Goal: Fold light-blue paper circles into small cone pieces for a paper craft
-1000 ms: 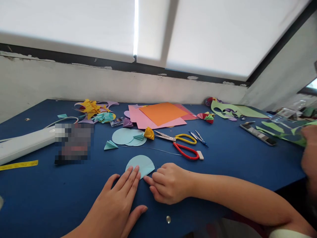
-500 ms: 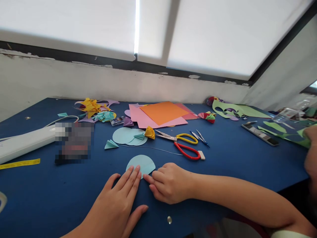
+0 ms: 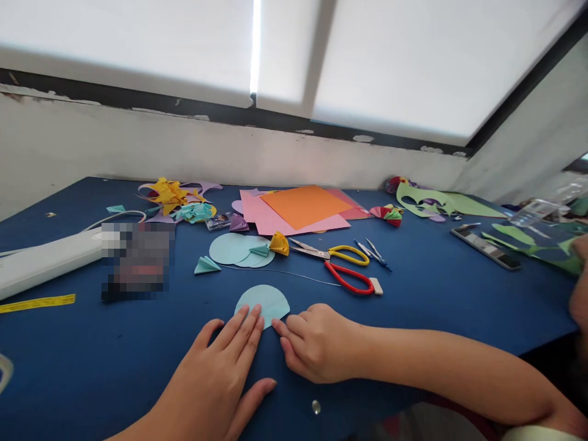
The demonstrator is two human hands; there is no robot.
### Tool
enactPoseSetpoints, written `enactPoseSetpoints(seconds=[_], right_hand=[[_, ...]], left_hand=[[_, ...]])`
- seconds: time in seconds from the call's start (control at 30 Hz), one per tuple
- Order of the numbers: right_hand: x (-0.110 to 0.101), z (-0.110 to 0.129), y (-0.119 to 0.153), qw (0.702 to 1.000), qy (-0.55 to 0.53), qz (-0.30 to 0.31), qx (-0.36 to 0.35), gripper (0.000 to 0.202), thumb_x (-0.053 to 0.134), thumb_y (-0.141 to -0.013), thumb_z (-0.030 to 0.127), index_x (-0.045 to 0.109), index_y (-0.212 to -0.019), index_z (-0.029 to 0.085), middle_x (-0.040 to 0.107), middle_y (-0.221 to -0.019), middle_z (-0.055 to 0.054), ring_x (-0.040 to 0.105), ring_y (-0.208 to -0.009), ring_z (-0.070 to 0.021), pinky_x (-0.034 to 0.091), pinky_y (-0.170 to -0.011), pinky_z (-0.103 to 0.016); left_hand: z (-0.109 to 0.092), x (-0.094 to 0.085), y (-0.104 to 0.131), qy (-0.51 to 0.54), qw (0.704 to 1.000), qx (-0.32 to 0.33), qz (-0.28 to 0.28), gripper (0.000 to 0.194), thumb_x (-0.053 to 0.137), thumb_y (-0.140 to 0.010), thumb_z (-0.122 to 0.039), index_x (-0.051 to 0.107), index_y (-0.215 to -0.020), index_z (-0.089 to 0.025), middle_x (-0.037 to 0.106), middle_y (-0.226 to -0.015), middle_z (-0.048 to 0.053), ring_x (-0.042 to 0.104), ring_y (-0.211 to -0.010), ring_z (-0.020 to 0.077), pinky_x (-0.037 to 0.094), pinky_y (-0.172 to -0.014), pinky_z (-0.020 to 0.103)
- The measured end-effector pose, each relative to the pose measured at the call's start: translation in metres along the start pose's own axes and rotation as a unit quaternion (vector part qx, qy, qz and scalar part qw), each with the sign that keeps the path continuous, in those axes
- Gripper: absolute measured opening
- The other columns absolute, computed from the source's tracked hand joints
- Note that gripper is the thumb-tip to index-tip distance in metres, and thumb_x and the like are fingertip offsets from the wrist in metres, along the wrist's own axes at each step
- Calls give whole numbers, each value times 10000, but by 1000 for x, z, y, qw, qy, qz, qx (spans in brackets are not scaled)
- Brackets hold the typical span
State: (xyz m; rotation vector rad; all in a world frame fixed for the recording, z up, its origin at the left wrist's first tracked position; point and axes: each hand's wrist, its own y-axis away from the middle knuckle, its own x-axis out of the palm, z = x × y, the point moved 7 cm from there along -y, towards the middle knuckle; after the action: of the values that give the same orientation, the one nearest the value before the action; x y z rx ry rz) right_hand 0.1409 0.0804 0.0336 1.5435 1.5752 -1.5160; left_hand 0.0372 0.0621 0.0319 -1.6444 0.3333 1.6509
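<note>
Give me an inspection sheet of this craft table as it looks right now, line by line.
Surface: blue table, flat, strewn with paper at the back.
Job's things: light blue paper semicircle, flat on the table under both hands' fingertips.
Clutter: scissors with one red and one yellow handle, orange sheet on pink sheets, blue paper circles, yellow scraps, green cutouts, yellow tape measure.
Hands: left hand flat, fingers on the semicircle; right hand curled, index finger pressing its edge.
Cables: white cord by the white device.
Surroundings: white wall, window blinds above; another person's hand at the right edge.
</note>
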Motion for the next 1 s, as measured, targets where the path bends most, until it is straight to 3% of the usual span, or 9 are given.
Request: enactPoseSetpoints(seconds=[0.17, 0.3, 0.5, 0.7, 0.9, 1.0], right_hand=[[-2, 0, 2, 999, 43, 5, 3, 146, 444, -827, 132, 583, -820, 85, 576, -620, -47, 467, -482, -133, 170, -399, -275], [-2, -6, 2, 998, 45, 5, 39, 193, 421, -850, 133, 520, -684, 129, 516, -565, -23, 404, -457, -109, 125, -434, -281], [3, -2, 5, 998, 60, 7, -2, 150, 444, -844, 147, 478, -698, 156, 488, -565, -13, 397, -485, -124, 99, -456, -282], [2, -1, 4, 998, 65, 2, 1, 180, 434, -849, 129, 475, -675, 153, 505, -568, -20, 398, -471, -113, 102, -455, -275], [1, -2, 3, 998, 51, 8, 22, 203, 415, -859, 139, 519, -684, 140, 527, -581, -38, 414, -462, -127, 105, -436, -284], [2, -1, 3, 999, 46, 9, 22, 213, 420, -856, 140, 517, -667, 144, 523, -576, -36, 420, -455, -127, 116, -431, -280]], left_hand=[[1, 2, 1, -2, 1000, -1, 13, 525, 396, -902, -509, 473, -1314, -194, 471, -1362, 89, 539, -1156, 272, 396, -868, 363], [2, 3, 1, 3, 999, -5, 35, 537, 374, -906, -521, 453, -1329, -200, 463, -1369, 82, 523, -1172, 274, 394, -878, 368], [0, 7, -2, 14, 996, -57, 67, 529, 382, -895, -536, 342, -1378, -324, 467, -1381, 47, 487, -1196, 293, 339, -928, 455], [-1, 8, -1, 16, 998, -22, 62, 540, 340, -913, -533, 294, -1402, -307, 471, -1379, 45, 496, -1181, 281, 349, -908, 429], [-1, 7, 3, 24, 999, -20, 44, 617, 364, -886, -581, 355, -1384, -217, 515, -1340, 62, 483, -1185, 280, 335, -927, 409], [-1, 5, 1, 30, 998, -33, 42, 592, 376, -879, -587, 383, -1367, -253, 537, -1319, 49, 496, -1164, 280, 339, -920, 406]])
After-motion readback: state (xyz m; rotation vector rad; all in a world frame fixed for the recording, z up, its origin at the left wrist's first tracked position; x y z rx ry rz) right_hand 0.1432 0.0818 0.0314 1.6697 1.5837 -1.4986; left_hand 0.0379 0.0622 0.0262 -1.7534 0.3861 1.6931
